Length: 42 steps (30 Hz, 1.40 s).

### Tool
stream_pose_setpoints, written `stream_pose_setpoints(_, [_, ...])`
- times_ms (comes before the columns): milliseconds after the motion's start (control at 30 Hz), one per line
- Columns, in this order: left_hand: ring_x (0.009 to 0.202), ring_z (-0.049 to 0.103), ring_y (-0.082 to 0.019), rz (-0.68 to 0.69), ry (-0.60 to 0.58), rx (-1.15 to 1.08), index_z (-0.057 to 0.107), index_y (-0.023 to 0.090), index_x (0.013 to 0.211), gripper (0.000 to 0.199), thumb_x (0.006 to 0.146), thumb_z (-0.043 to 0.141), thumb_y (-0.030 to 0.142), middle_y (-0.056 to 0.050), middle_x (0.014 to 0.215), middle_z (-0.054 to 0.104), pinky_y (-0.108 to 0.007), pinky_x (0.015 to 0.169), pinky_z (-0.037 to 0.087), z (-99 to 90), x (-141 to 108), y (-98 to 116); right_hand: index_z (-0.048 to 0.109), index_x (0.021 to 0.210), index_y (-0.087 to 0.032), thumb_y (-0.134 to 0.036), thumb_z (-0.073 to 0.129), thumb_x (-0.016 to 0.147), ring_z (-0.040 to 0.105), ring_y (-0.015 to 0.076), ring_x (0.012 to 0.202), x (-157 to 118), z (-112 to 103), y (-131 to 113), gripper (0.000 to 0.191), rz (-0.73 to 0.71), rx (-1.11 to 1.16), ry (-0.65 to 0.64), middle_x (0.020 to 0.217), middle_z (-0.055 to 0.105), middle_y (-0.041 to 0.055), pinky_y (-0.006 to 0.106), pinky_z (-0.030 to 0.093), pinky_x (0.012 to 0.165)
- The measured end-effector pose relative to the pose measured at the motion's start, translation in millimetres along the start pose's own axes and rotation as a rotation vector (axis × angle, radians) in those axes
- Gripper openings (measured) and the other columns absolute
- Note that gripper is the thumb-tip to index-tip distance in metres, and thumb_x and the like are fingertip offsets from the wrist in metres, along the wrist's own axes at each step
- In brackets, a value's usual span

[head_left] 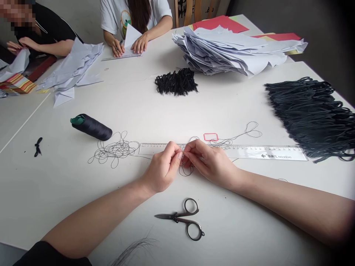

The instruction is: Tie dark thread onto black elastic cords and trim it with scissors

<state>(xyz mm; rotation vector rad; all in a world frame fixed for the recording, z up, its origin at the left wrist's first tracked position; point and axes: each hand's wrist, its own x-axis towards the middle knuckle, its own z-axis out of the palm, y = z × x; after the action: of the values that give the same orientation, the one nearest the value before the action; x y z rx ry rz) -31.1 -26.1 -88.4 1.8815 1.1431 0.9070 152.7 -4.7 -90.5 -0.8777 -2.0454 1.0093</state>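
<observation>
- Two hands, the left hand [160, 170] and the right hand [215, 162], meet over the left part of the ruler [257, 152], the fingers of each pinched narrow on black thread [118, 150].
- The black thread lies tangled off the ruler's left end, with more loops across its far edge.
- A dark spool [93, 127] lies on its side beyond the ruler's left end.
- Scissors [176, 217] rest on the near side of the ruler.
- Black cords [313, 118] spread by the ruler's right end.
- A paper stack [230, 51] sits well beyond the ruler.
</observation>
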Motion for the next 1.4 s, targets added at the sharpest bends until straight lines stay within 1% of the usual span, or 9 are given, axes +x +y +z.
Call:
stream_pose_setpoints(233, [0.055, 0.049, -0.010, -0.033, 0.007, -0.014, 0.043, 0.021, 0.087, 0.016, 0.100, 0.038, 0.027, 0.004, 0.066, 0.052, -0.022, 0.054, 0.040, -0.6, 1.2, 2.2, 0.044, 0.093, -0.022, -0.020, 0.038, 0.100, 0.066, 0.0124, 0.064, -0.2, -1.6, 1.0, 0.010, 0.045, 0.028, -0.023, 0.075, 0.066, 0.0021, 0.024, 0.054, 0.056])
stream_pose_setpoints(500, [0.056, 0.049, -0.009, -0.035, 0.008, -0.028, 0.044, 0.021, 0.091, 0.012, 0.100, 0.039, 0.027, 0.004, 0.068, 0.052, -0.022, 0.055, 0.041, -0.1, -0.3, 0.5, 0.044, 0.093, -0.021, -0.023, 0.039, 0.101, 0.067, 0.0124, 0.065, -0.1, -1.5, 1.9, 0.010, 0.044, 0.052, -0.024, 0.075, 0.066, 0.0021, 0.024, 0.055, 0.057])
stream_pose_setpoints(833, [0.057, 0.050, -0.010, -0.056, -0.009, -0.016, 0.043, 0.021, 0.091, 0.014, 0.101, 0.038, 0.029, 0.003, 0.068, 0.053, -0.023, 0.056, 0.042, -1.0, 0.2, 1.7, 0.044, 0.092, -0.022, -0.021, 0.039, 0.100, 0.067, 0.0126, 0.065, 0.6, -1.7, 1.2, 0.010, 0.045, 0.045, -0.030, 0.075, 0.066, 0.0021, 0.024, 0.055, 0.057])
stream_pose_setpoints(1033, [0.055, 0.048, -0.009, -0.021, -0.006, -0.001, 0.043, 0.022, 0.091, 0.012, 0.101, 0.037, 0.026, 0.004, 0.067, 0.052, -0.022, 0.055, 0.041, -0.4, 0.2, 1.1, 0.043, 0.091, -0.022, -0.019, 0.039, 0.100, 0.067, 0.0121, 0.065, 0.9, -1.7, 1.8, 0.010, 0.033, 0.053, -0.033, 0.075, 0.066, 0.0015, 0.023, 0.055, 0.057])
stream_pose_setpoints(1400, [0.055, 0.048, -0.009, -0.026, 0.003, -0.004, 0.042, 0.021, 0.090, 0.012, 0.100, 0.038, 0.027, 0.005, 0.066, 0.051, -0.022, 0.055, 0.040, -0.6, 1.0, 0.8, 0.044, 0.092, -0.022, -0.020, 0.039, 0.099, 0.067, 0.0122, 0.065, 0.0, -1.8, 1.7, 0.009, 0.054, 0.060, -0.037, 0.075, 0.066, 0.0016, 0.024, 0.056, 0.057])
